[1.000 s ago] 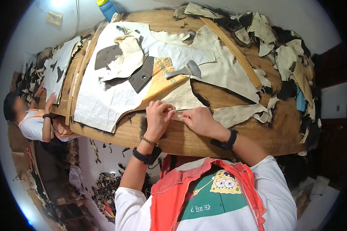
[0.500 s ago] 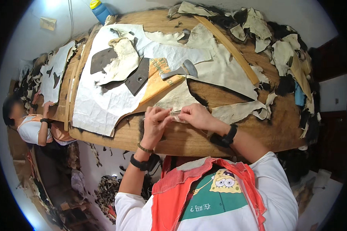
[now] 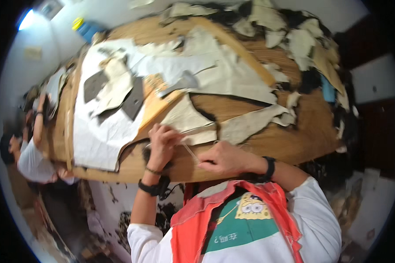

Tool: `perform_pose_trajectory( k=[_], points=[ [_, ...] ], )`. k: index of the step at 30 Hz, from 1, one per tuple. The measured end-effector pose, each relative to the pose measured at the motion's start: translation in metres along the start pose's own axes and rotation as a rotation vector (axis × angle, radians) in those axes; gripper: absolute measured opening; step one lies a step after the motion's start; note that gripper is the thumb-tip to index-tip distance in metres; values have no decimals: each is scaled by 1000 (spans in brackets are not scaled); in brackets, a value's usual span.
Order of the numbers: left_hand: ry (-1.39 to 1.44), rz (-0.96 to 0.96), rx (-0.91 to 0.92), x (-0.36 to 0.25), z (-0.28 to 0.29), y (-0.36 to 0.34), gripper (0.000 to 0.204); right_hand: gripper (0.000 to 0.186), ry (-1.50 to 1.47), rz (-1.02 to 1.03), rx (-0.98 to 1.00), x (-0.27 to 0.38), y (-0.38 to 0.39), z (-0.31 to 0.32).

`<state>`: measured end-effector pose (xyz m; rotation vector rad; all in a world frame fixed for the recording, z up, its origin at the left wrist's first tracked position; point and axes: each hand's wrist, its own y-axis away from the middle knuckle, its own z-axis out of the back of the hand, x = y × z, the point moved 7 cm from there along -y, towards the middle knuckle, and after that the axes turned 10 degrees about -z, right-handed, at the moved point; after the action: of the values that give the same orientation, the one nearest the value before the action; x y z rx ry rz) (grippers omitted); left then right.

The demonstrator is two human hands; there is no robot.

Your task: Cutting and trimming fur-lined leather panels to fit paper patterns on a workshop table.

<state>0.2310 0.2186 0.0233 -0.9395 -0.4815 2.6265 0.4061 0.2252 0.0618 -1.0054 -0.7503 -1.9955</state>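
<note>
A thin white thread (image 3: pixel 190 152) is stretched at a slant between my hands, just over the near part of the wooden table. My left hand (image 3: pixel 163 142) has its fingers curled together at the thread's upper end. My right hand (image 3: pixel 226 158) is closed with the thread's lower end at its fingertips. Right beyond them lies a pale hide piece (image 3: pixel 184 116) with dark fur at its edge. Another long pale hide strip (image 3: pixel 252 125) lies to the right. An axe-shaped metal tool (image 3: pixel 182 83) rests farther back on an orange printed sheet (image 3: pixel 154 105).
The wooden table (image 3: pixel 311 136) carries white sheeting (image 3: pixel 92 144), dark flat plates (image 3: pixel 132 98) and a long wooden bar (image 3: pixel 245 52). Furry hide scraps (image 3: pixel 300 46) are heaped along the far right edge. A blue bottle (image 3: pixel 87 30) stands far left. Another person (image 3: pixel 33 160) works at the left.
My hands have moved apart, the right one toward me, drawing the thread out between them. The whole view has shifted and blurred. The other person's arm has reached farther forward.
</note>
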Motion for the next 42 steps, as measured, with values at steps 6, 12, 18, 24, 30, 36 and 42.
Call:
perform_pose_trajectory(
  k=[6, 12, 18, 24, 30, 36, 42],
  points=[
    [-88, 37, 119, 7, -6, -3, 12, 25, 109, -39, -149, -33, 17, -5],
    [78, 455, 127, 24, -14, 9, 11, 20, 77, 42, -223, -68, 71, 63],
    [-291, 196, 193, -59, -53, 4, 51, 9, 532, -687, -976, -208, 267, 326],
    [-399, 266, 531, -83, -88, 13, 76, 25, 1167, -838, -807, -313, 299, 382],
    [-515, 232, 329, -106, -89, 6, 72, 35, 898, -810, -666, -329, 310, 374],
    [201, 868, -263, -104, -81, 90, 37, 44, 857, -491, -798, -199, 195, 310],
    [1048, 1138, -704, -84, -103, 89, 29, 64, 258, 220, -544, -64, 16, 142]
  ],
)
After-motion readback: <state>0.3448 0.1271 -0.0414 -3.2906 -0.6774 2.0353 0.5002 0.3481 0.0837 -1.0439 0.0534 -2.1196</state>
